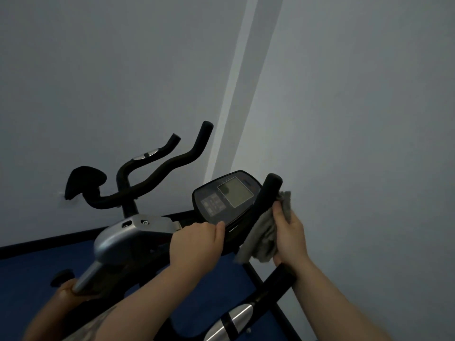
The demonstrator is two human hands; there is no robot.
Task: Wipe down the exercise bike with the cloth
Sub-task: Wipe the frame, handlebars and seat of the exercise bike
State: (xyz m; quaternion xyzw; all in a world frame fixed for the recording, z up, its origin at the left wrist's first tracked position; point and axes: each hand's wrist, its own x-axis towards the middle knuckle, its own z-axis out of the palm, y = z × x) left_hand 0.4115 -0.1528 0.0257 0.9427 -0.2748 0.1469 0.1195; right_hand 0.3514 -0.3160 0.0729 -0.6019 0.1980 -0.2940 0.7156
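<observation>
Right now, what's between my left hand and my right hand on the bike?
In the head view, the console lower edge and the black handlebar grip, with the grey cloth against it, separate the left hand from the right hand.

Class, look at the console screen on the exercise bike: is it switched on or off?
Apparently off. The grey rectangular display screen on the black console looks blank, showing no lit digits.
</observation>
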